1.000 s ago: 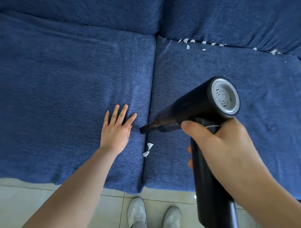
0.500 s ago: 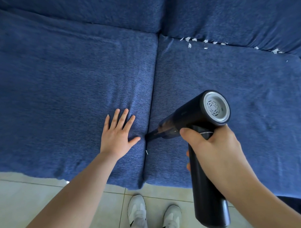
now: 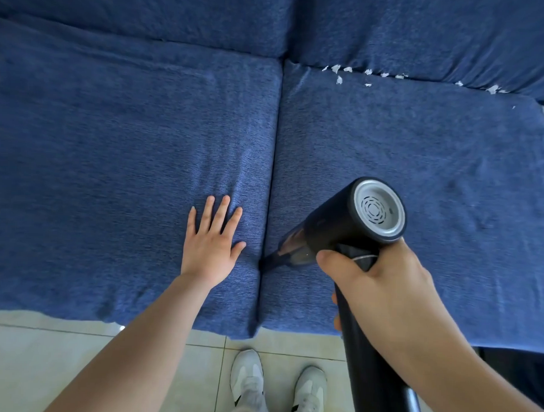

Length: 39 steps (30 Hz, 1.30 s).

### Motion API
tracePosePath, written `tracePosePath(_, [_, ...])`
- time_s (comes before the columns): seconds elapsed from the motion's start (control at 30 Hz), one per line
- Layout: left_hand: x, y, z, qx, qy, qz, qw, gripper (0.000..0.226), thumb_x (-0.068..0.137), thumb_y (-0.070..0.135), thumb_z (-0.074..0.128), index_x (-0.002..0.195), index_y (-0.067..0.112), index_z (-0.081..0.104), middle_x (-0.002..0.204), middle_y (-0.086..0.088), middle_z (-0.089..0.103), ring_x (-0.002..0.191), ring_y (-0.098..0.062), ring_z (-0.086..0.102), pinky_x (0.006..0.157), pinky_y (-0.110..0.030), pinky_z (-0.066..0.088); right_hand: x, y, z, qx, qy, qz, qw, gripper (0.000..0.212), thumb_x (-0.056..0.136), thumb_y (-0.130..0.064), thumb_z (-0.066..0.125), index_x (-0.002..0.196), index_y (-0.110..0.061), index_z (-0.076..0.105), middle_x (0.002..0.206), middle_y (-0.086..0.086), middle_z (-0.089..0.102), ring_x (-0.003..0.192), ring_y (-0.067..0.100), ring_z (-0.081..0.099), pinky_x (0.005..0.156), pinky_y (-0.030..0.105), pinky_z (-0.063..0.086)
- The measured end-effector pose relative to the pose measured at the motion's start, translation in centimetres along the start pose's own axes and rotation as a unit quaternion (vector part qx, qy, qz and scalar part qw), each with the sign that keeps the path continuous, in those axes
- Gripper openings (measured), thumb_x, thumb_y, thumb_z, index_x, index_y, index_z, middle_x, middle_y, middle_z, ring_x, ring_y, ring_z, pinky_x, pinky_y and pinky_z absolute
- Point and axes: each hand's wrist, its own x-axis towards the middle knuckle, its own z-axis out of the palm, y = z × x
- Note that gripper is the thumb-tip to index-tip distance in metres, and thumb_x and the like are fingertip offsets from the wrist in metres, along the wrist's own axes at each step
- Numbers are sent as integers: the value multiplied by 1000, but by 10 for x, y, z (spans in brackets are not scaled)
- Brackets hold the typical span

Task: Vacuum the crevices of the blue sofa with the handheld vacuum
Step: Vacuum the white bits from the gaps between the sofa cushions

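Observation:
The blue sofa point(image 3: 420, 155) fills the view, with a crevice point(image 3: 273, 175) running between its two seat cushions. My right hand point(image 3: 382, 289) grips the handle of the black handheld vacuum point(image 3: 350, 227). Its narrow nozzle point(image 3: 270, 261) sits in the crevice near the front edge. My left hand point(image 3: 212, 243) lies flat on the left cushion, fingers straight, just left of the nozzle. White paper scraps point(image 3: 340, 78) line the back crevice of the right cushion.
Pale floor tiles point(image 3: 58, 358) lie below the sofa's front edge. My two white shoes point(image 3: 249, 383) stand on them below the crevice. More white scraps point(image 3: 493, 89) sit at the far right of the back crevice.
The nozzle has moved down the crevice toward the front edge. The white scraps that lay near it a second ago are gone. My left hand stays flat on the cushion.

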Motion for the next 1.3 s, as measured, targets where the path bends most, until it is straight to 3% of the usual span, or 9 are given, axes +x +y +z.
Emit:
tracePosePath(0.07, [-1,0,0,-2,-4,-1,1000,68,94,55,38,153,24,24,163,-4,12,150,-30,3,119,-55,5,-2,1,-4,-6,-1,-7,1000,68,42,-67,51,96,-27,54,82,8,71,77,36,71,77,48,59])
tracePosePath(0.13, [0,0,-1,-5,-4,-3,1000,69,94,55,40,153,24,25,163,-4,12,150,-30,3,119,-55,6,-3,0,-6,6,-10,-16,1000,59,50,-62,58,96,-25,55,78,7,70,67,30,71,72,46,60])
tracePosePath(0.23, [0,-2,-2,-23,11,0,1000,70,90,53,53,150,22,35,161,-6,21,149,-31,11,118,-57,12,1,-7,-12,44,1,-41,998,39,67,-46,65,96,-21,57,71,6,69,46,18,66,55,34,56])
tracePosePath(0.37, [0,-2,-4,-35,6,0,999,70,88,54,57,148,22,39,160,-5,24,149,-31,14,118,-56,14,10,-20,-12,74,17,-73,994,32,73,-39,67,95,-17,58,67,6,67,40,17,64,42,22,46])
tracePosePath(0.5, [-2,-4,-6,-40,0,10,999,70,87,56,56,147,23,40,160,-4,24,149,-29,14,118,-55,15,18,-23,-1,68,-3,-70,995,29,79,-34,69,99,-18,57,70,6,68,42,16,65,46,25,49])
tracePosePath(0.7, [-2,-1,-7,-62,9,-1,998,67,81,52,65,139,21,51,157,-4,33,147,-31,22,117,-55,17,36,-22,-17,58,28,-66,996,30,78,-36,71,96,-17,57,69,7,69,40,16,64,44,22,46])
tracePosePath(0.87, [18,-6,-10,-46,26,32,998,53,85,49,44,124,18,61,151,-4,41,143,-32,30,115,-57,22,76,-34,-38,74,51,-98,991,33,73,-38,72,94,-17,59,62,5,68,46,19,67,56,31,51])
tracePosePath(1.03, [58,-7,-17,-38,13,28,999,59,90,49,35,140,20,49,152,-4,40,144,-31,29,116,-55,19,126,-54,-55,93,46,-132,986,31,78,-35,72,94,-12,59,75,7,68,49,18,68,55,29,49])
tracePosePath(1.3, [152,33,-23,-26,-28,-28,999,61,89,53,32,139,23,50,154,0,38,142,-45,24,112,-61,12,216,-90,-83,106,26,-178,978,28,75,-33,77,84,-12,61,64,4,66,57,24,69,60,35,55])
